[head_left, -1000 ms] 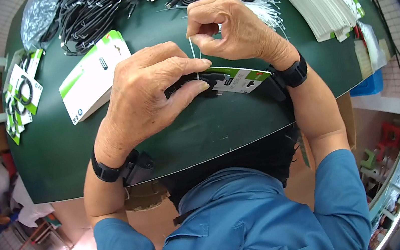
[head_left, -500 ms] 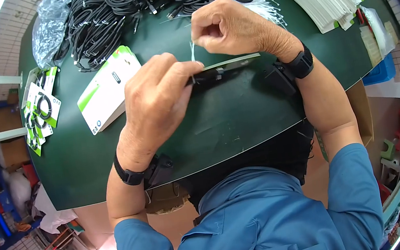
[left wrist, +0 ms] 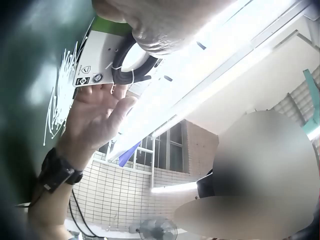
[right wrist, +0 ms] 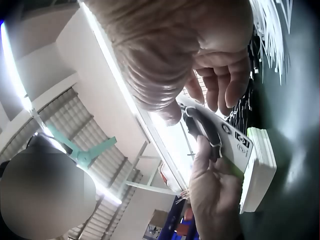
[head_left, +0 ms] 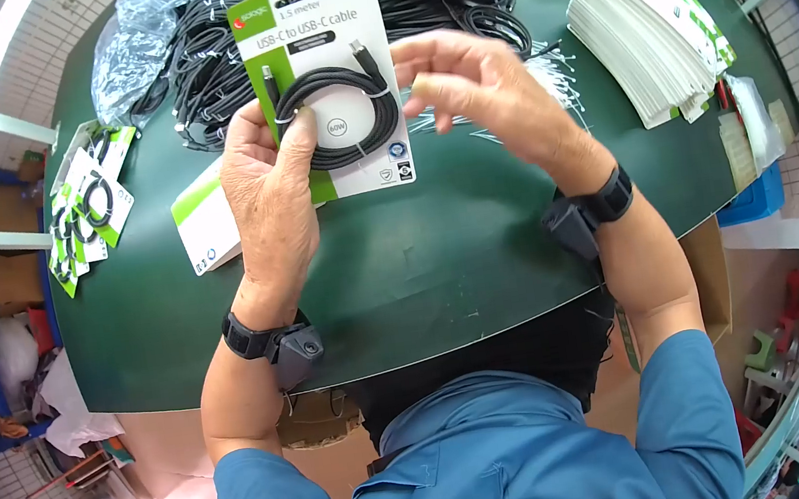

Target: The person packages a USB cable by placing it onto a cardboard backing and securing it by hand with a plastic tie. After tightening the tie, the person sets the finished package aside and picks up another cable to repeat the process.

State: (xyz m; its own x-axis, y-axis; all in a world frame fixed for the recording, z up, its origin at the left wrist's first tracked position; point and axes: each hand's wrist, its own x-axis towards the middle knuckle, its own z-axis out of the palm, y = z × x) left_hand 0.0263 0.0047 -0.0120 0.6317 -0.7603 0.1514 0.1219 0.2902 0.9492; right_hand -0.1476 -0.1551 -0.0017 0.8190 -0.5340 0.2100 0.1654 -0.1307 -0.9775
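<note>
My left hand grips a printed cardboard package card by its lower left side, thumb on the front and fingers behind. The card stands face toward me, printed "USB-C to USB-C cable". A coiled black USB-C cable lies on its front, held by white cable ties, with both metal plugs pointing up. At the card's right edge hovers my right hand, its fingers loosely bent and parted from the thumb. In the right wrist view the right thumb is near the coil.
Black cables are heaped at the back, beside clear plastic bags. White loose ties lie behind the right hand. Stacks of cards stand at left and right. Carded cables lie far left.
The card has been raised and turned from nearly edge-on to face me. My right hand has moved from above the tie to the card's right edge, and its curled fingers have loosened.
</note>
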